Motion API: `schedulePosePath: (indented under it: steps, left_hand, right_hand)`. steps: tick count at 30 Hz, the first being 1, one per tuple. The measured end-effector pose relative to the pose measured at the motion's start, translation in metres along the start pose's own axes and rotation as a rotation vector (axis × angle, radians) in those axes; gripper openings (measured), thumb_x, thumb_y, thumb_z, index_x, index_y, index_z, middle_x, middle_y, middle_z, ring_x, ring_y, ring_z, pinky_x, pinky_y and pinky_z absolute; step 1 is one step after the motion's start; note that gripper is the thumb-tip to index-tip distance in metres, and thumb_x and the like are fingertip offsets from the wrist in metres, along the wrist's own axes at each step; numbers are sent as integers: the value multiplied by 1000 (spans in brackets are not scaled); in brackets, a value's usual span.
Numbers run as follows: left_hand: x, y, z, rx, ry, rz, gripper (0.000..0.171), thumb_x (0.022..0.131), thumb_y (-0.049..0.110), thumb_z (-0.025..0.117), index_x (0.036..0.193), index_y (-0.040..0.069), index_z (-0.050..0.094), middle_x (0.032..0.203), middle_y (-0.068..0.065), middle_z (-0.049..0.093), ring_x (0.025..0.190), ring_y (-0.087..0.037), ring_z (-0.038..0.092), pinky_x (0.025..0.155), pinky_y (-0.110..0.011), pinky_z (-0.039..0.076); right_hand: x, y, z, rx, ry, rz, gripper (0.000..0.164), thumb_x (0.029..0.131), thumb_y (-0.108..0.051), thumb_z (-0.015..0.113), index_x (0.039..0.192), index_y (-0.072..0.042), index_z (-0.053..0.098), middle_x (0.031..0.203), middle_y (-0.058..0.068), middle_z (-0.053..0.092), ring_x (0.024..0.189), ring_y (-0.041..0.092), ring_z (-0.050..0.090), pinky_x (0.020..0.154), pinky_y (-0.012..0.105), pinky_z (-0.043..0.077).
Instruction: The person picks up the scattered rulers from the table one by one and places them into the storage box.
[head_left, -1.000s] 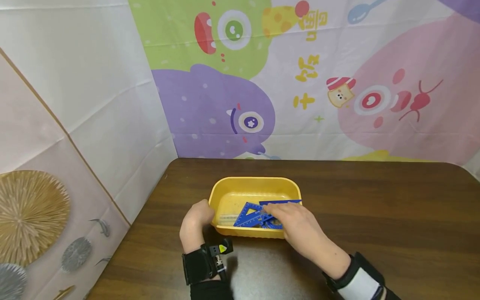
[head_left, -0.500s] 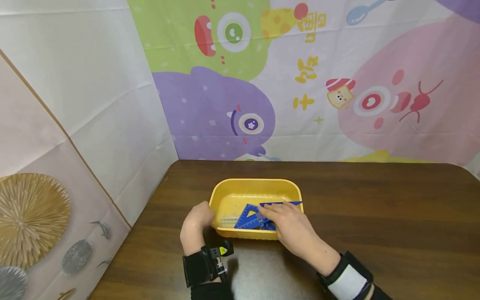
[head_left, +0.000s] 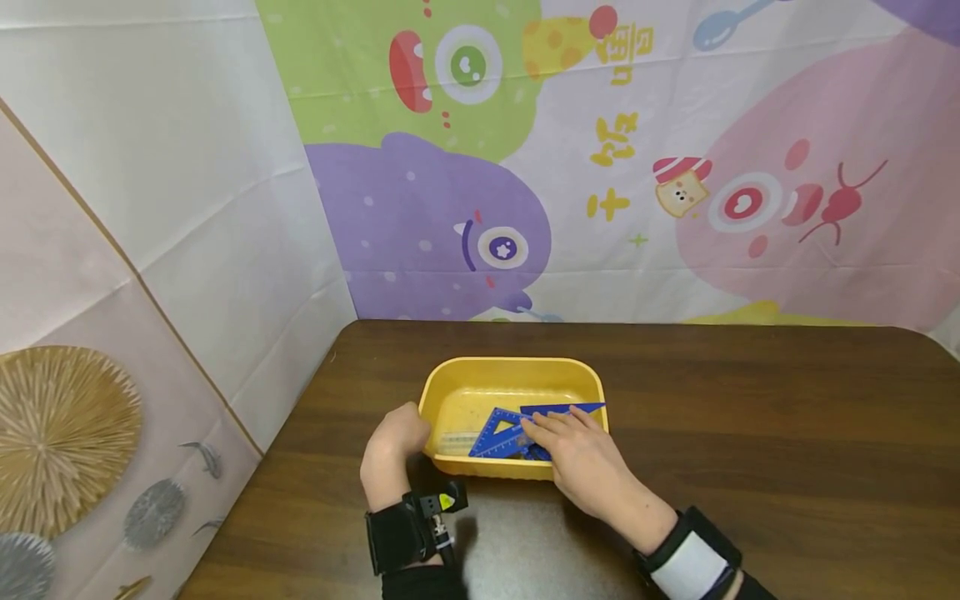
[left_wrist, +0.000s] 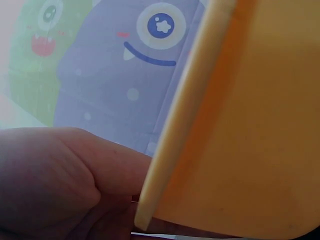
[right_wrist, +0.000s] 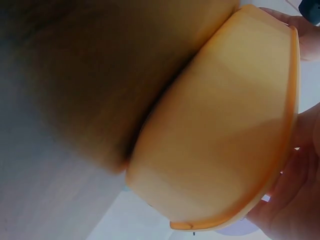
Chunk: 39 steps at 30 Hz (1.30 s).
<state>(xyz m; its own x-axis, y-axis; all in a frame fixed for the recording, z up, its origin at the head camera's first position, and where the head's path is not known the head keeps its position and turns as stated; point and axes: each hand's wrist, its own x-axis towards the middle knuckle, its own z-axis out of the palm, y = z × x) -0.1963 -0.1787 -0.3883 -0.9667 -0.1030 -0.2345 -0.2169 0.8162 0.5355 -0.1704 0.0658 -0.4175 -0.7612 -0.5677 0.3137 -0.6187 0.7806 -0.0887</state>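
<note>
A yellow plastic basin [head_left: 495, 468] stands on the table, its near side facing me. My left hand [head_left: 396, 437] grips its left side, the thumb against the rim in the left wrist view; most of its fingers are hidden. My right hand [head_left: 588, 462] reaches over the front right corner, its fingers extended flat over the blue pieces inside. Beneath and beside those fingers lie a blue set square [head_left: 486, 442], a blue straight-edged piece [head_left: 558, 409] and another blue piece, partly covered. A clear ruler [head_left: 456, 442] lies at the basin's left front.
The brown wooden table [head_left: 750, 417] extends well to the right of the basin. Behind it hangs a cloth [head_left: 622, 275] printed with cartoon monsters. A pale patterned panel [head_left: 210, 250] borders the left side. Each wrist wears a black strap [head_left: 397, 533].
My right hand has shifted slightly left over the basin and its fingers have flattened over the blue pieces. My left hand keeps its place at the basin's left side.
</note>
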Motion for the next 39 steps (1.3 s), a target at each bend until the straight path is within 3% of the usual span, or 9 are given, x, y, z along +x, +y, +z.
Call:
schedulePosePath:
  steps: [14,21,39]
  left_hand:
    - [0,0,-2,0,-3,-4,17,76,1,41,83,-1,57,66,-8,44,60,-21,44,56,-29,35]
    - [1,0,-1,0,-5,-1,19,76,2,41,86,-3,57,67,-9,45,61,-21,44,57,-30,35]
    - [1,0,-3,9,0,-7,20,78,1,40,89,-3,56,70,-9,47,63,-22,45,58,-30,36]
  right_hand:
    - [3,4,4,20,-62,12,42,83,-3,48,123,-10,57,124,7,56,117,25,51,101,47,31]
    - [2,5,5,97,-91,37,42,83,1,44,123,-6,56,125,9,55,118,24,50,102,44,32]
    - [-3,5,2,83,9,3,41,81,1,48,122,-5,57,124,9,56,118,25,50,101,43,34]
